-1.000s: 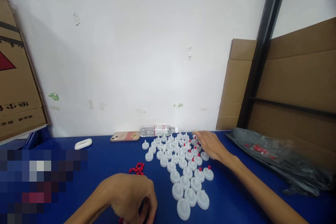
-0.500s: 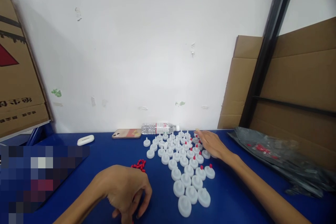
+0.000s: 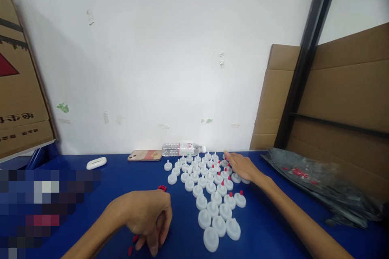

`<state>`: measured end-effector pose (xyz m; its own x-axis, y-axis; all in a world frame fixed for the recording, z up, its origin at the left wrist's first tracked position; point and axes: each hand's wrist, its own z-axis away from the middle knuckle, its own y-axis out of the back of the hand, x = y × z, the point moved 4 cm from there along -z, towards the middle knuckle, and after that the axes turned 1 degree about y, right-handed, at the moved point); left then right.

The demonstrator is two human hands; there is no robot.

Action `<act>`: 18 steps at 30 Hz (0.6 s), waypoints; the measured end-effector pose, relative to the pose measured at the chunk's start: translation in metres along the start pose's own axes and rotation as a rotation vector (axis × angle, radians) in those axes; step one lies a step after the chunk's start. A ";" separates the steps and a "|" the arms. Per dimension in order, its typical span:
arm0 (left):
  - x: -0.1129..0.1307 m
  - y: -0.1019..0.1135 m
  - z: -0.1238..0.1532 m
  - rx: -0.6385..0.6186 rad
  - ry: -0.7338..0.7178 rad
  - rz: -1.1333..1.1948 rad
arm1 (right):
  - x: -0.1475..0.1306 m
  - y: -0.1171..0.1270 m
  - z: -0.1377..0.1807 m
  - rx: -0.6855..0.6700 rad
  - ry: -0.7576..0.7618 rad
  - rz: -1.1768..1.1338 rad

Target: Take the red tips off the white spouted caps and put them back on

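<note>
Many white nozzle caps [image 3: 219, 224] stand upright on the blue table in a loose group; several on the right side wear small red tips [image 3: 231, 195]. My right hand [image 3: 243, 166] lies palm down at the far right edge of this group, fingers stretched over the caps there. At the near left, my left hand [image 3: 148, 214] points down to the table with its fingers curled together; anything between them is hidden. Beside its fingertips lie a few loose red tips [image 3: 130, 250]. Another small pile of red tips [image 3: 162, 188] shows just beyond its knuckles.
Against the wall lie a clear water bottle [image 3: 174, 149] and a phone [image 3: 145, 155]. A white case [image 3: 96, 163] rests at the left. On the right is a grey plastic bag [image 3: 304, 182] with red pieces. Cardboard [image 3: 275, 97] stands behind it.
My left hand has shifted slightly, and loose red tips now show beside its fingertips. The right hand stays over the far caps. The whole view has moved a little.
</note>
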<state>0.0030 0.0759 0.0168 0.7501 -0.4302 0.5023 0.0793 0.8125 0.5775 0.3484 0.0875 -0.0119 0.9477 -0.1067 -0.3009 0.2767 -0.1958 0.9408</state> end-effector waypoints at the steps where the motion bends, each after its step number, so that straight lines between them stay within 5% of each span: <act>1: 0.000 0.001 0.000 0.005 -0.014 0.004 | 0.000 0.000 0.000 -0.003 -0.004 0.002; 11: 0.006 0.017 0.014 0.149 -0.189 -0.051 | -0.002 0.001 0.002 0.038 0.022 -0.008; 18: 0.013 0.034 0.038 0.259 -0.201 -0.083 | -0.005 0.016 0.005 0.239 0.109 -0.023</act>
<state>-0.0096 0.0829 0.0677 0.6012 -0.5806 0.5490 -0.0546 0.6556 0.7532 0.3470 0.0799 0.0035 0.9568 0.0036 -0.2907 0.2649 -0.4227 0.8667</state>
